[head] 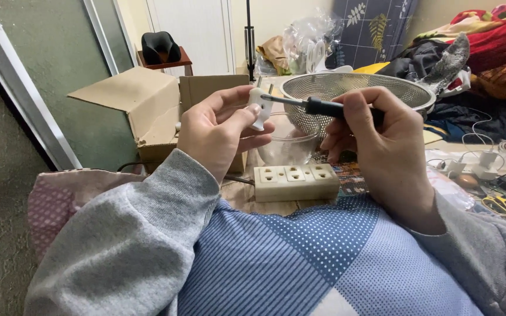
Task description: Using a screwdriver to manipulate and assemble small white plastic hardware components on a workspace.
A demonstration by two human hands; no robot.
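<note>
The left hand [218, 131] pinched a white plug [259, 109] while the right hand [376, 137], fingers wrapped, drove a screwdriver [314, 106] from three o'clock (screw-turning stage); steady alignment seemed needed next.

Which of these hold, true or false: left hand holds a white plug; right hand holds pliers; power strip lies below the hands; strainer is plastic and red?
1. The left hand holds a white plug. True.
2. The right hand holds pliers. False: it holds a screwdriver, tip at the plug.
3. A power strip lies below the hands. True.
4. The strainer is red plastic. False: it is metal mesh.
</note>
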